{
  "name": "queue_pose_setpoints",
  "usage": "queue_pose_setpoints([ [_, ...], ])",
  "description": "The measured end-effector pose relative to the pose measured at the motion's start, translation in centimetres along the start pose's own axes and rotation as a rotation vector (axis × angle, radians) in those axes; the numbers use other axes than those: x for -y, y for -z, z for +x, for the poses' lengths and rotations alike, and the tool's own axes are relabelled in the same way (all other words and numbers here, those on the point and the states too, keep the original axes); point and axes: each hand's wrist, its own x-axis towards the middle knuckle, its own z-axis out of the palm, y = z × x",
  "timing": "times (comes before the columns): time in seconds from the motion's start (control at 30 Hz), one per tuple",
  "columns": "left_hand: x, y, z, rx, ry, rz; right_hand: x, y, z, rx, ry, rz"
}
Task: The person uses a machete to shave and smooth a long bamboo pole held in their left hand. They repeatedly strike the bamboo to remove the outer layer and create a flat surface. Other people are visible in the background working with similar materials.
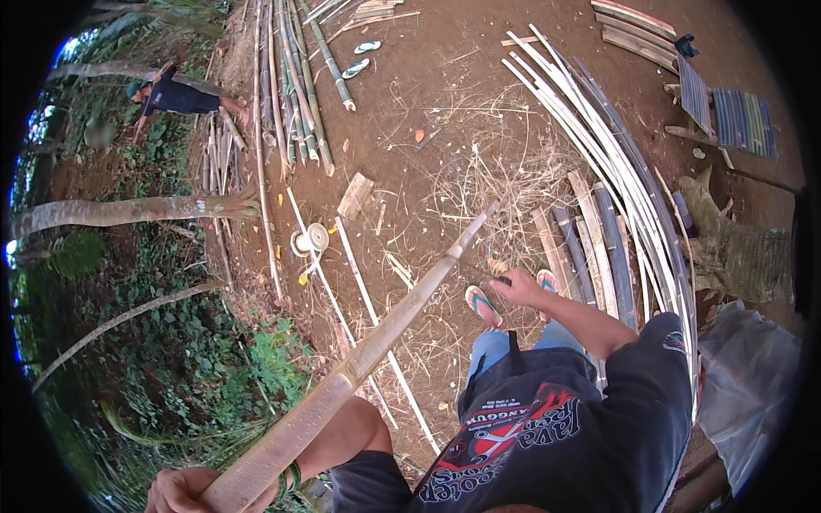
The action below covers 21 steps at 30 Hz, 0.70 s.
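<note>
A long split bamboo strip (363, 355) slants from the lower left up to the middle of the view, its pale inner face and a node showing. Its near end lies in my left hand (181, 489), which is closed around it. My right hand (519, 289) is held in front of my legs, above the sandals (483, 303), apart from the strip. Its fingers are curled in around something dark and small that I cannot make out. Below the strip's far end, bamboo shavings (505, 184) litter the brown earth.
Long pale bamboo strips (599, 141) curve along the right, beside shorter split pieces (590, 239). Bamboo poles (295, 85) lie at the upper left. A wood block (356, 196) and a pale reel (316, 237) sit left of centre. Another person (180, 92) is among trees.
</note>
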Motion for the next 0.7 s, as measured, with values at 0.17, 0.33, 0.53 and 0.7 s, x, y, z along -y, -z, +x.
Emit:
queue_pose_setpoints([
  [0.17, 0.3, -1.7, -0.7, -0.019, -0.013, 0.081, -6.8, 0.1, 3.6, -0.059, -0.307, -0.107],
  [0.33, -0.7, -1.3, -1.9, -0.042, 0.013, 0.159, -2.5, 0.7, -1.6, 0.068, 0.147, -0.058],
  [0.53, -4.3, 0.3, -2.6, -0.208, -0.085, 0.244, -10.4, -1.5, 5.3, -0.247, -0.463, -0.075],
  [0.7, -1.4, 2.4, -0.1, -0.236, -0.087, 0.212, -6.0, -5.0, 4.6, -0.026, -0.521, 0.978],
])
